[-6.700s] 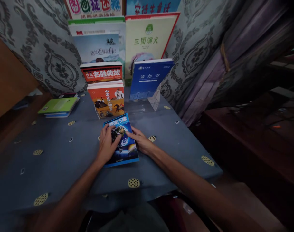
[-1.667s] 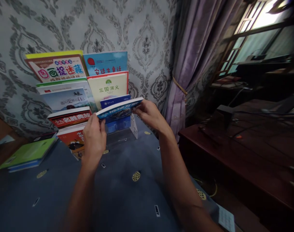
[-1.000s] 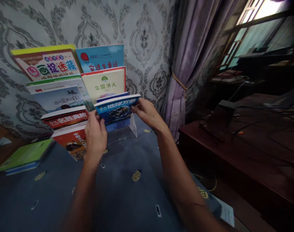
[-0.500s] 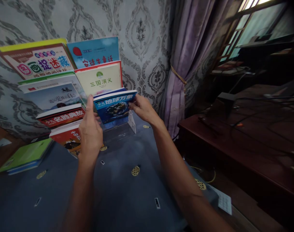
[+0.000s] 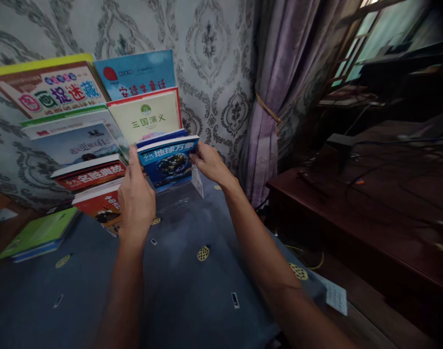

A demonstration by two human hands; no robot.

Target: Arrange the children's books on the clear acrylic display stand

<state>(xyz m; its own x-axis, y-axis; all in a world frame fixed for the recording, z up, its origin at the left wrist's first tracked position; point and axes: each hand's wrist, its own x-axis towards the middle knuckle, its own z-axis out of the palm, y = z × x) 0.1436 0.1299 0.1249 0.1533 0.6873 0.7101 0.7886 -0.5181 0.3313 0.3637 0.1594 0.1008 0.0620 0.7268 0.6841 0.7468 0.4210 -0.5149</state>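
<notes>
Now the right hand point(image 5: 210, 164) pinches the right edge of the blue Earth-cover book point(image 5: 170, 165), which leans back in the clear rack point(image 5: 197, 182), right in front of a dark-blue booklet point(image 5: 163, 137)! Left hand point(image 5: 137, 201) sits at the opposite edge, fingers partly hidden; whether it grips, I can't tell. Just left, an orange-red book point(image 5: 104, 207).

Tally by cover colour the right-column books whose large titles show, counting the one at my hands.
Blue: 2 (the top-row book and the earth-picture book)
Cream: 1 (the second-row book)
Total: 3
</notes>
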